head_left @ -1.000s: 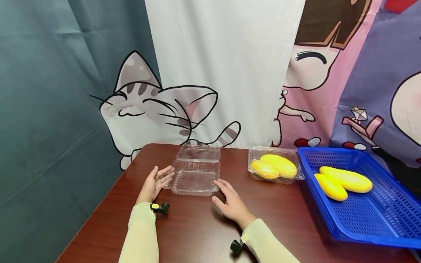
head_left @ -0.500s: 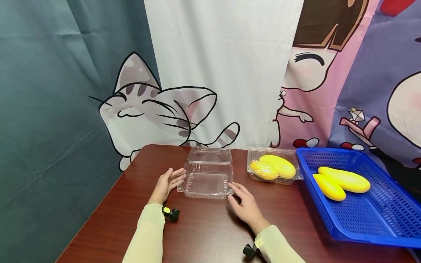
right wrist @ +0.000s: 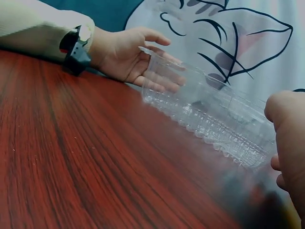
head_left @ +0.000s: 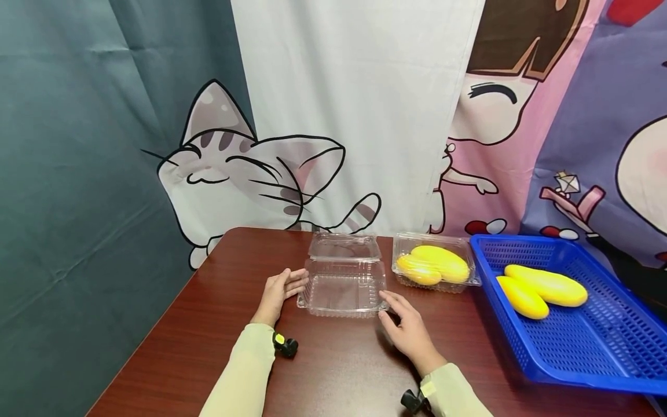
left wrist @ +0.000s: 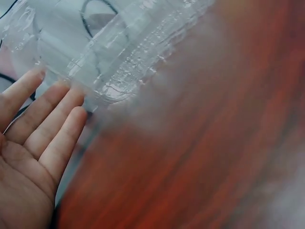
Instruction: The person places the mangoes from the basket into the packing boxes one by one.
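An empty clear clamshell box is being flanked at tabletop centre by the left hand at 9 o'clock and the right hand at 4 o'clock. Both grips are being kept flat-fingered, holding nothing. Being light, the box is likely being risked against the filled box at 3 o'clock if overpushed.

A dark red-brown wooden table stands in front of hanging cloths. On the left is a plain grey-green curtain. In the middle hangs a white cloth with a drawn cat. On the right, pink and purple cartoon cloths hang.
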Demonstrator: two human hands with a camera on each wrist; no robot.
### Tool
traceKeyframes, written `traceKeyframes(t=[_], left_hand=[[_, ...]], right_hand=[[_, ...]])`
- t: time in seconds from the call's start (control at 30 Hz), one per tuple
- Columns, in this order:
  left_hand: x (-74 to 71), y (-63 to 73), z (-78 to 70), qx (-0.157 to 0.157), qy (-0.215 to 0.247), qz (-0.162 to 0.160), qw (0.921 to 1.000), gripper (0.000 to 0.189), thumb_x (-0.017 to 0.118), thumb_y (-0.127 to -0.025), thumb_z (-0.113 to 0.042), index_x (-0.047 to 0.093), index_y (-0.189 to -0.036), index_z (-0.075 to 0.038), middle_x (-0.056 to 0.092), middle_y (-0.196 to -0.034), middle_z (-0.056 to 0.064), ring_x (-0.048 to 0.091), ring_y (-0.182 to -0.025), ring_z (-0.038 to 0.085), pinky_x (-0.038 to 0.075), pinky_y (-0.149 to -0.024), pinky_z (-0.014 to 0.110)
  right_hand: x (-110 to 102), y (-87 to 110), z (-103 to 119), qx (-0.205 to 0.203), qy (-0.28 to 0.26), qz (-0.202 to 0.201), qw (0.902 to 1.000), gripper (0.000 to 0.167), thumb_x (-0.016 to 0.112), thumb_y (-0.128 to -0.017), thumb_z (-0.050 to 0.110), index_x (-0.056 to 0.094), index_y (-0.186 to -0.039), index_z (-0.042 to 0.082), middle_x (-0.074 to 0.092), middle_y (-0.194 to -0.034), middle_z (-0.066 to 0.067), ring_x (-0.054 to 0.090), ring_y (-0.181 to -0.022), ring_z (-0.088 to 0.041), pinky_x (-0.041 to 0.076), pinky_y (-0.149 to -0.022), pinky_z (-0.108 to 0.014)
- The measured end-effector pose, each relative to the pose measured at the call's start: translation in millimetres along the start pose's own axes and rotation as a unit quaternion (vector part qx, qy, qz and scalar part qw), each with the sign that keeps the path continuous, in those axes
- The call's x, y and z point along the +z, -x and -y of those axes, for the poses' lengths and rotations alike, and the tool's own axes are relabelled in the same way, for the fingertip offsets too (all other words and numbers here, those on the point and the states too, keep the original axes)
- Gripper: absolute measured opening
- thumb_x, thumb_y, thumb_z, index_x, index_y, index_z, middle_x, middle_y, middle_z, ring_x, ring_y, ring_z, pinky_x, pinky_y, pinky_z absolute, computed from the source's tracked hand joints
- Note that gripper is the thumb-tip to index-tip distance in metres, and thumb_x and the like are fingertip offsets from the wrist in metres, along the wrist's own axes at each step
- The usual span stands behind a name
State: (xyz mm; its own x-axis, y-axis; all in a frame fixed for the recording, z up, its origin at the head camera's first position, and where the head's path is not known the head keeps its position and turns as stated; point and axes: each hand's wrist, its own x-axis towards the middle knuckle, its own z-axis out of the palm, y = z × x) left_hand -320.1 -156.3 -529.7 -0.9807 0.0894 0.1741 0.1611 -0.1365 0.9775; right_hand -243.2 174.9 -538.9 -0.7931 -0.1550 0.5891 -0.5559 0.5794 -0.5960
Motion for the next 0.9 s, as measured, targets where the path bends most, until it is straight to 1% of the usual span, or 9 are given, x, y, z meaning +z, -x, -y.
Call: traceKeyframes(t=[0.1, 0.17, 0.23, 0.37, 0.47, 0.6, 0.7, 0.83, 0.9], left_hand=[[5.5, -0.5, 1.1, 0.007, -0.001, -0.012, 0.9999, 0.056, 0.041, -0.11, -0.036, 0.064, -0.126, 0.013, 0.065, -0.124, 0.03, 0.066, -0.114, 0.041, 0.058, -0.086, 0.035], [9.2, -0.8, 1.2, 0.015, 0.002, -0.025, 0.9996, 0.05, 0.041, -0.11, -0.029, 0.063, -0.127, 0.012, 0.065, -0.124, 0.03, 0.066, -0.112, 0.042, 0.058, -0.086, 0.036], [12.8, -1.5, 1.3, 0.027, -0.001, -0.036, 0.999, 0.044, 0.041, -0.109, -0.023, 0.059, -0.132, 0.011, 0.062, -0.128, 0.031, 0.063, -0.115, 0.042, 0.056, -0.091, 0.04], [20.6, -1.9, 1.6, 0.034, -0.004, -0.041, 0.9986, 0.042, 0.038, -0.11, -0.019, 0.049, -0.147, -0.001, 0.049, -0.145, 0.028, 0.051, -0.132, 0.039, 0.041, -0.109, 0.052], [26.7, -1.8, 0.7, 0.021, 0.003, -0.019, 0.9996, 0.045, 0.035, -0.11, -0.022, 0.04, -0.154, -0.011, 0.039, -0.155, 0.023, 0.037, -0.144, 0.036, 0.027, -0.118, 0.055], [33.2, -3.9, -1.0, 0.015, 0.012, 0.009, 0.9998, 0.048, 0.034, -0.11, -0.022, 0.032, -0.158, -0.018, 0.034, -0.159, 0.018, 0.029, -0.149, 0.034, 0.02, -0.121, 0.054], [34.7, -6.0, -0.5, 0.015, 0.008, 0.017, 0.9997, 0.048, 0.034, -0.11, -0.02, 0.03, -0.158, -0.018, 0.034, -0.16, 0.017, 0.03, -0.149, 0.032, 0.02, -0.121, 0.054], [33.0, -6.7, 2.2, 0.021, 0.021, 0.023, 0.9993, 0.052, 0.038, -0.108, -0.013, 0.027, -0.159, -0.009, 0.034, -0.158, 0.024, 0.029, -0.148, 0.039, 0.021, -0.12, 0.056], [31.6, -6.6, 3.6, 0.028, 0.033, 0.025, 0.9988, 0.054, 0.04, -0.106, -0.01, 0.027, -0.158, -0.004, 0.033, -0.157, 0.029, 0.028, -0.146, 0.044, 0.022, -0.119, 0.059]], right_hand=[[-3.6, 1.4, -1.2, -0.007, 0.0, -0.003, 1.0, 0.048, 0.074, -0.088, 0.006, 0.065, -0.135, 0.007, 0.063, -0.135, -0.01, 0.061, -0.123, -0.028, 0.029, -0.106, -0.008], [-5.5, 1.9, -1.5, -0.01, 0.007, -0.002, 0.9999, 0.05, 0.074, -0.088, 0.006, 0.063, -0.137, 0.006, 0.061, -0.137, -0.012, 0.06, -0.124, -0.029, 0.033, -0.107, -0.014], [-7.9, 1.7, -1.4, -0.013, 0.022, -0.004, 0.9997, 0.052, 0.074, -0.087, 0.008, 0.062, -0.138, 0.006, 0.059, -0.139, -0.014, 0.058, -0.126, -0.03, 0.04, -0.107, -0.026], [-17.8, -1.8, 0.9, -0.028, 0.061, -0.024, 0.9974, 0.049, 0.076, -0.086, 0.01, 0.063, -0.133, 0.007, 0.06, -0.134, -0.013, 0.059, -0.121, -0.028, 0.046, -0.098, -0.046], [-36.2, -11.2, 7.6, -0.056, 0.078, -0.05, 0.9942, 0.042, 0.076, -0.084, 0.007, 0.067, -0.125, 0.008, 0.064, -0.123, -0.008, 0.062, -0.11, -0.025, 0.049, -0.093, -0.045], [-82.3, -37.8, 27.4, -0.084, 0.085, -0.089, 0.9888, 0.034, 0.075, -0.083, 0.001, 0.069, -0.116, 0.004, 0.068, -0.112, -0.009, 0.065, -0.097, -0.025, 0.05, -0.086, -0.034], [-126.7, -61.8, 47.1, -0.078, 0.075, -0.127, 0.9859, 0.029, 0.072, -0.084, -0.004, 0.07, -0.113, 0.001, 0.069, -0.104, -0.01, 0.064, -0.088, -0.016, 0.048, -0.078, -0.021], [-184.7, -90.9, 65.8, -0.04, 0.071, -0.192, 0.9779, 0.022, 0.068, -0.088, -0.002, 0.073, -0.109, 0.0, 0.068, -0.097, -0.011, 0.057, -0.081, 0.005, 0.042, -0.076, -0.009], [-210.5, -102.4, 66.4, 0.012, 0.102, -0.198, 0.9748, 0.021, 0.067, -0.093, 0.01, 0.073, -0.112, 0.003, 0.068, -0.101, -0.011, 0.056, -0.084, 0.007, 0.041, -0.078, -0.007]])
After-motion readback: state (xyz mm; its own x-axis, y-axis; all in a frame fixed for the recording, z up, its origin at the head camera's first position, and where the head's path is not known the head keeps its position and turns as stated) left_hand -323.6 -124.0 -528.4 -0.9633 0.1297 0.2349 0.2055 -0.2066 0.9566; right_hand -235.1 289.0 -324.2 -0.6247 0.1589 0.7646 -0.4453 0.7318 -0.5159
